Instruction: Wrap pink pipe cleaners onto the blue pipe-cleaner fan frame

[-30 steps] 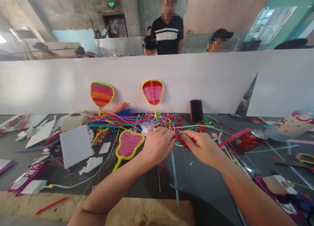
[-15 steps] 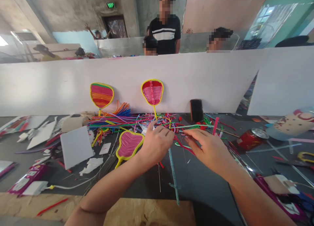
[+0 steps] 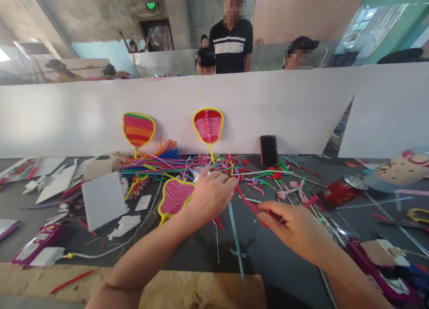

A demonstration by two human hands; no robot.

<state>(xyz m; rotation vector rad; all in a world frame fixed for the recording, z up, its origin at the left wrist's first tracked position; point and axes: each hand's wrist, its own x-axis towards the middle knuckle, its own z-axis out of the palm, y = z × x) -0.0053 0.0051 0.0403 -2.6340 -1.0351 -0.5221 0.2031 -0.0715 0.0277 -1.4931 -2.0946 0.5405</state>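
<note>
A red pipe cleaner (image 3: 248,202) stretches between my two hands, its lower right end pinched in the fingers of my right hand (image 3: 290,224). My left hand (image 3: 216,192) is curled closed at its upper left end; the fingertips are partly hidden. Below the left hand a light blue pipe-cleaner stem (image 3: 235,233) with a short crosspiece runs toward me; whether the hand also grips it I cannot tell. Partly behind my left wrist lies a pink fan shape with a yellow rim (image 3: 176,197). A loose pile of coloured pipe cleaners (image 3: 161,168) spreads beyond the hands.
Two yellow-rimmed fans, one striped (image 3: 139,130) and one pink (image 3: 208,126), lean on the white partition (image 3: 268,103). A phone (image 3: 268,150) stands there too. At right are a red can (image 3: 344,192) and scissors (image 3: 410,219). White card (image 3: 104,201) lies left. People are beyond the partition.
My right hand has moved down and right, drawing the red pipe cleaner straighter. Pink twisted pieces behind it have come into view. My left hand has barely shifted.
</note>
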